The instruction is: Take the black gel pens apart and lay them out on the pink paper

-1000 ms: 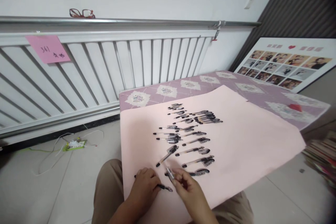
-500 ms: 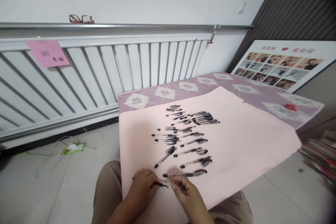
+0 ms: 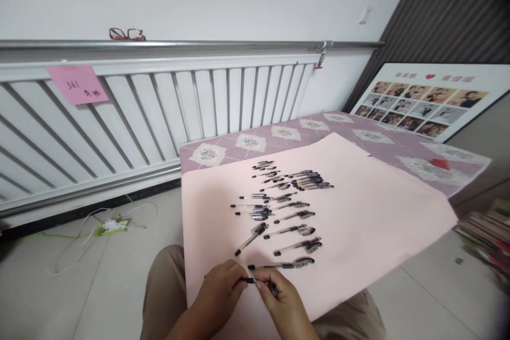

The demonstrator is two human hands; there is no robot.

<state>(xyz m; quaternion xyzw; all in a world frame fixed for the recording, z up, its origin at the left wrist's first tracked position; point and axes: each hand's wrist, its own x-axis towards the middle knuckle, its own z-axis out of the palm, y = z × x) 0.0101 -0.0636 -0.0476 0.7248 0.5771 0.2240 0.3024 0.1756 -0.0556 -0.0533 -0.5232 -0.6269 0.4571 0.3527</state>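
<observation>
My left hand [image 3: 223,289] is closed around a gel pen [image 3: 249,280], and the pen's black grip sticks out to the right between thumb and fingers. My right hand [image 3: 274,289] pinches a dark pen cap [image 3: 273,289], mostly hidden by the fingers. The pen's tip end meets the right fingertips; whether it sits inside the cap cannot be seen. Just beyond both hands lies a capped black pen [image 3: 281,265]. Farther off, several pens [image 3: 295,231] with clear barrels and black caps lie in loose rows, and a tight group of pens [image 3: 311,179] sits behind them.
Pink paper [image 3: 358,207] covers the near part of a table with a purple patterned cloth [image 3: 287,132]. A white radiator [image 3: 171,101] stands behind it, with glasses [image 3: 127,34] on the pipe. A photo board [image 3: 422,101] leans at the right; a power strip [image 3: 113,227] lies on the floor.
My hands have come together: the pen's bare metal tip, visible between them before, is now hidden at the right fingertips. The pens on the paper have not moved.
</observation>
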